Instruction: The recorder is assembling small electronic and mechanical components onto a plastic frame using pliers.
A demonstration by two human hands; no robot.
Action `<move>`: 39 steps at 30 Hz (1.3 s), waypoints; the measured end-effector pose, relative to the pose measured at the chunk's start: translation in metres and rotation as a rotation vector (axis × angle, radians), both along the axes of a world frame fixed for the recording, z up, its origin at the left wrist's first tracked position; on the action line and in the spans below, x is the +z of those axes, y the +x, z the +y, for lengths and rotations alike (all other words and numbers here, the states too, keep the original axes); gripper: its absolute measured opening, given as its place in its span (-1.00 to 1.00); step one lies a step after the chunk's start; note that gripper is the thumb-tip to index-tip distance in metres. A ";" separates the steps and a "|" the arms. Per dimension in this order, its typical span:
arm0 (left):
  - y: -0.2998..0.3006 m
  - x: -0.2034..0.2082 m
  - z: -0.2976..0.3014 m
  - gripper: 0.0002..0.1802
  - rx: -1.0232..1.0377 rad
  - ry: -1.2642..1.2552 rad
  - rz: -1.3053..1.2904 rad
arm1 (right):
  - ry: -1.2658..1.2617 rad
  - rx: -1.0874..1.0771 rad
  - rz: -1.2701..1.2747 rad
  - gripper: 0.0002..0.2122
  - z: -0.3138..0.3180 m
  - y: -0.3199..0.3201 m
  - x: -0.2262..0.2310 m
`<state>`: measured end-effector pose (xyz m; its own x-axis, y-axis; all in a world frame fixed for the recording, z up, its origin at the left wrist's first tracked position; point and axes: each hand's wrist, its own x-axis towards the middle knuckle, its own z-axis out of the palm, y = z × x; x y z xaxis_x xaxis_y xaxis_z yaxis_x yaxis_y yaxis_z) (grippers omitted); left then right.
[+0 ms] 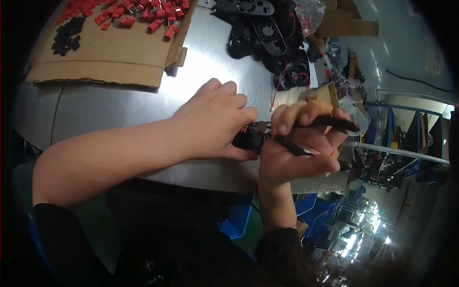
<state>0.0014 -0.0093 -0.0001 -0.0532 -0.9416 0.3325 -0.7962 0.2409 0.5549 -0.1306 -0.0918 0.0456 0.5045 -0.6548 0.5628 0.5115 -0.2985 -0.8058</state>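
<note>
My left hand [215, 117] is closed, fingers curled round a small black part [249, 140] just above the metal table. A bit of red shows on that part beside my fingers, and most of it is hidden. My right hand [299, 158], palm turned up, grips black-handled pliers [334, 122]. Their two handles stand apart, one under my curled fingers and the other across the palm by the thumb. The pliers' metal head points left and meets the black part at my left fingertips; whether the jaws close on it I cannot tell.
Several red plugs [154, 25] and small black pieces [66, 37] lie on a cardboard sheet [110, 67] at the far left. Black housings with fans [265, 31] and thin red wires are heaped at the back. Cardboard [344, 21] and plastic bags [310, 14] stand behind, right.
</note>
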 end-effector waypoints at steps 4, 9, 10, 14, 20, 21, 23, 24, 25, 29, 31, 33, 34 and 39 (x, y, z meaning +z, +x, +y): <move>0.002 -0.003 0.004 -0.37 0.037 -0.060 0.040 | -0.090 -0.008 0.023 -0.20 0.002 0.006 -0.008; 0.001 -0.001 0.002 -0.32 0.032 -0.006 0.020 | -0.022 0.018 0.052 -0.11 0.003 0.002 -0.007; 0.000 0.001 0.001 -0.32 0.025 0.006 0.022 | -0.029 0.000 0.066 -0.11 0.004 0.001 -0.005; 0.001 -0.003 0.004 -0.31 0.035 -0.017 0.024 | -0.062 0.065 0.072 -0.15 0.004 0.001 -0.007; 0.000 0.000 0.007 -0.27 0.079 -0.021 -0.042 | -0.061 0.003 0.170 -0.42 0.012 0.004 0.001; 0.001 0.002 0.008 -0.27 0.078 -0.020 -0.042 | -0.059 0.002 0.170 -0.42 0.011 0.002 0.001; 0.004 0.005 0.008 -0.27 0.104 0.015 -0.067 | 0.038 0.129 0.163 -0.49 0.007 -0.004 0.003; 0.005 0.003 0.008 -0.27 0.103 0.018 -0.067 | 0.042 0.128 0.164 -0.49 0.007 -0.003 0.002; 0.006 0.002 0.008 -0.27 0.095 0.003 -0.044 | 0.076 0.161 0.131 -0.50 0.008 -0.002 0.002; 0.006 0.001 0.007 -0.26 0.074 0.011 0.014 | 0.153 0.167 0.156 -0.54 0.011 -0.001 0.011; 0.006 0.000 0.007 -0.26 0.085 0.021 0.003 | 0.136 0.136 0.194 -0.55 0.014 0.001 0.015; 0.006 0.002 0.007 -0.26 0.088 0.028 -0.003 | 0.116 0.098 0.236 -0.56 0.016 0.001 0.015; 0.006 0.003 0.006 -0.27 0.076 0.032 -0.005 | 0.044 0.092 0.250 -0.63 0.017 0.001 0.015; 0.002 0.006 0.006 -0.29 0.104 0.084 -0.046 | 0.094 0.079 0.133 -0.73 0.012 0.003 0.008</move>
<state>0.0034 -0.0036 0.0055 0.0327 -0.9674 0.2513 -0.8395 0.1099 0.5322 -0.1280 -0.0797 0.0532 0.6225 -0.6569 0.4255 0.4170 -0.1817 -0.8906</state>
